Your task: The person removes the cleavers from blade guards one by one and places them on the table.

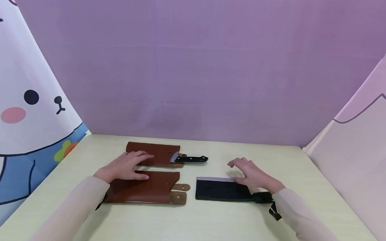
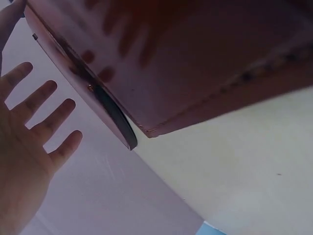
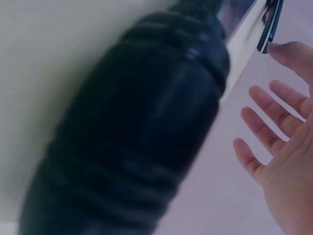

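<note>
Above the larger brown leather sheath [image 1: 144, 192], my left hand [image 1: 126, 167] hovers with fingers spread and nothing held. Its fingers are mirrored in the glossy leather in the left wrist view. A smaller brown sheath [image 1: 156, 151] lies behind, with a knife [image 1: 192, 159] tucked in it, black riveted handle out to the right. To the right lies a cleaver [image 1: 222, 192] with a broad black blade and pale edge facing away from me. My right hand [image 1: 255, 176] is over it, fingers relaxed, holding nothing. The cleaver's dark ribbed handle [image 3: 137, 117] fills the right wrist view.
Everything lies on a pale wooden table [image 1: 188, 228]. A purple backdrop [image 1: 195, 70] rises along its far edge, with cartoon-printed cloth [image 1: 34, 128] at the left and more printed cloth [image 1: 366, 160] at the right. Snap straps [image 1: 180, 187] stick out from the larger sheath's right end.
</note>
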{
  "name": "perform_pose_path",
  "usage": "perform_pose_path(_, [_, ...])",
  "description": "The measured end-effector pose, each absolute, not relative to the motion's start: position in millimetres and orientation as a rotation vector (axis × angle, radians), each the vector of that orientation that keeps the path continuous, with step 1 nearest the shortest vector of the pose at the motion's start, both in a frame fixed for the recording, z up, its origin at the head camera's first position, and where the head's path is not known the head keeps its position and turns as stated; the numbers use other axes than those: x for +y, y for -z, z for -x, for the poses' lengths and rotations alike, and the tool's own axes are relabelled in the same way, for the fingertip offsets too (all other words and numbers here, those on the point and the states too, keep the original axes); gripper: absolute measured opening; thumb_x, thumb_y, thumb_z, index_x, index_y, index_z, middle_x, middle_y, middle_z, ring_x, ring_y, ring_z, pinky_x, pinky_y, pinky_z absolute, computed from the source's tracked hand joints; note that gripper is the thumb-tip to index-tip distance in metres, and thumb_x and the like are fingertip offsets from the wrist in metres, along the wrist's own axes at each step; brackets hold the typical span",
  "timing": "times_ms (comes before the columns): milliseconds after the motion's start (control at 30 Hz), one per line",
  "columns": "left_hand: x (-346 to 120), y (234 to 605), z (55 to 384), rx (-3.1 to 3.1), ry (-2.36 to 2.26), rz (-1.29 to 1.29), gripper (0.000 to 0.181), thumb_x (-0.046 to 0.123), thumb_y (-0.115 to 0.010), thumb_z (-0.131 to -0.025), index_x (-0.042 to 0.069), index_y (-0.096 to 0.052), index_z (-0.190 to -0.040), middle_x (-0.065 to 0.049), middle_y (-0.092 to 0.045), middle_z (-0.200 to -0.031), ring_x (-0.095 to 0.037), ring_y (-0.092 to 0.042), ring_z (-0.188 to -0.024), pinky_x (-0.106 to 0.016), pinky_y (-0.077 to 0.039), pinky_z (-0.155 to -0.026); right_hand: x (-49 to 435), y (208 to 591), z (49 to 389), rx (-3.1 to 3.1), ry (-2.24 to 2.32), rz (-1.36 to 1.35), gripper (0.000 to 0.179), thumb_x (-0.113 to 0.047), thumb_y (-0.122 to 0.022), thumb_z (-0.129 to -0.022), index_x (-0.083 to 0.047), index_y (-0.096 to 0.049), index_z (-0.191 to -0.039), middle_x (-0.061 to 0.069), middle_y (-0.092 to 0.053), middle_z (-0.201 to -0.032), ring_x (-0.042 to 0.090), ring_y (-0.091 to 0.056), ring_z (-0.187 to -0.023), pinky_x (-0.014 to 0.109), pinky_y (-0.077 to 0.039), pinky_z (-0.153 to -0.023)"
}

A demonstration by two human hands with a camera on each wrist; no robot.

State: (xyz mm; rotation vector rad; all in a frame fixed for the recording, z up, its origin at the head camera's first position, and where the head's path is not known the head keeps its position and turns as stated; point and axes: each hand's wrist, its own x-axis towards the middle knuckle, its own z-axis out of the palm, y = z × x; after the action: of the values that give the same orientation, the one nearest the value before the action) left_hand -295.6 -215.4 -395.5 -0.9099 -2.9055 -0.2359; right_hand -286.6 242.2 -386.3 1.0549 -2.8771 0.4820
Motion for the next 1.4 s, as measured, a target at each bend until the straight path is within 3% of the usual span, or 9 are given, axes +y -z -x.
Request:
perform_pose_path(300, [-207,388,312,-2.913,0.200,0.874,0.075,0.055,-0.066,-0.073,0.016,-0.046,-0.134,-0.012,-0.049,-0.131,-0.037,-0.051,-0.112,-0.059,-0.037,-0.087,219,377,306,-2.861,-0.408,-1.096,0.045,-0.020,-0.066,-0.082,-0.006,-0.051,-0.122,0.009,-0.056,-0.117,0.022,-0.048,-0.104,0.044,-0.036,-0.085])
perform_pose_path(900, [-195,384,337,-2.997,0.190,0.716,0.077,0.056,-0.066,-0.074,0.020,-0.042,-0.137,-0.014,-0.044,-0.136,-0.037,-0.046,-0.119,-0.063,-0.031,-0.093,163,381,333,-2.869,-0.381,-1.084,0.046,-0.020,-0.064,-0.083,-0.006,-0.050,-0.125,0.007,-0.054,-0.120,0.025,-0.046,-0.112,0.049,-0.035,-0.091])
perform_pose_path(1400, [-188,391,353,-3.089,0.225,0.659,0.091,0.066,-0.065,-0.067,0.019,-0.037,-0.140,-0.014,-0.040,-0.139,-0.039,-0.042,-0.123,-0.063,-0.028,-0.096,135,388,347,-2.931,-0.469,-1.038,0.047,-0.023,-0.067,-0.082,-0.004,-0.053,-0.123,0.010,-0.057,-0.115,0.025,-0.047,-0.108,0.049,-0.034,-0.092])
